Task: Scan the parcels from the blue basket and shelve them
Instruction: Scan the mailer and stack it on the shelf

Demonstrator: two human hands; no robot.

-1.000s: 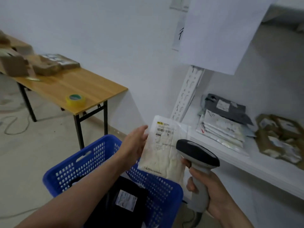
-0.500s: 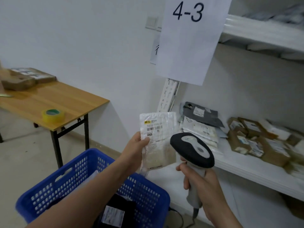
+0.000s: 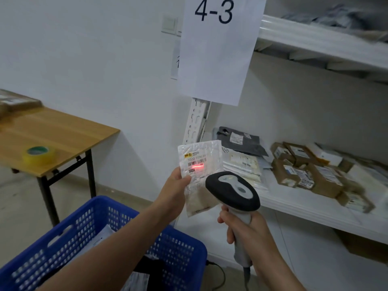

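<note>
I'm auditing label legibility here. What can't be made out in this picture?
Head view, white parcel: left edge under the left hand, lower right corner behind the scanner.
Head view, blue basket: contents mostly hidden by the left forearm, cut off by the bottom edge.
Head view, brown boxes on the shelf: labels blurred, unreadable.

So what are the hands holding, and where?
Left hand pinches the white parcel by its left edge; right hand grips the scanner by its handle.
</note>
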